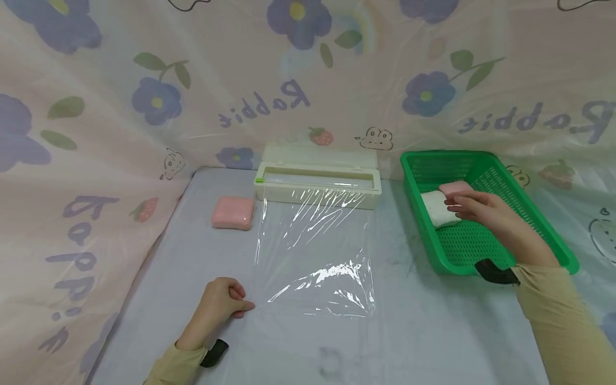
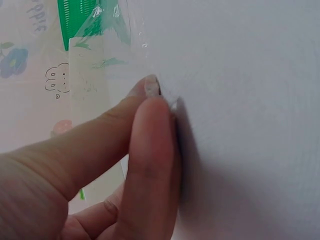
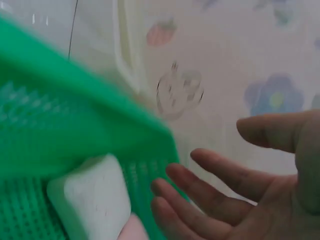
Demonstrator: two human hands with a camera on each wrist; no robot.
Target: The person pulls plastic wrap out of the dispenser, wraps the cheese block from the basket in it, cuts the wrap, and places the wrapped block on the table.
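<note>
My left hand (image 1: 221, 303) pinches the near left corner of a sheet of clear cling film (image 1: 317, 251) between thumb and finger. The film runs out flat over the table from a cream cling film dispenser (image 1: 317, 197), whose lid is up. Over the green basket (image 1: 425, 235) hovers my right hand (image 1: 488, 211), its fingers apart and holding nothing in the right wrist view. Close by its fingertips lie a white rounded block (image 1: 437, 208) and a pink one (image 1: 454, 187) inside the basket. Left of the dispenser sits another glossy pink rounded block (image 1: 233, 213).
A pale cloth (image 1: 433, 331) covers the table. Patterned curtains (image 1: 231, 69) with flowers and rabbits hang behind it and at the left. On the dispenser's left end is a small green slider (image 1: 260, 180). The basket stands at the back right, against the curtain.
</note>
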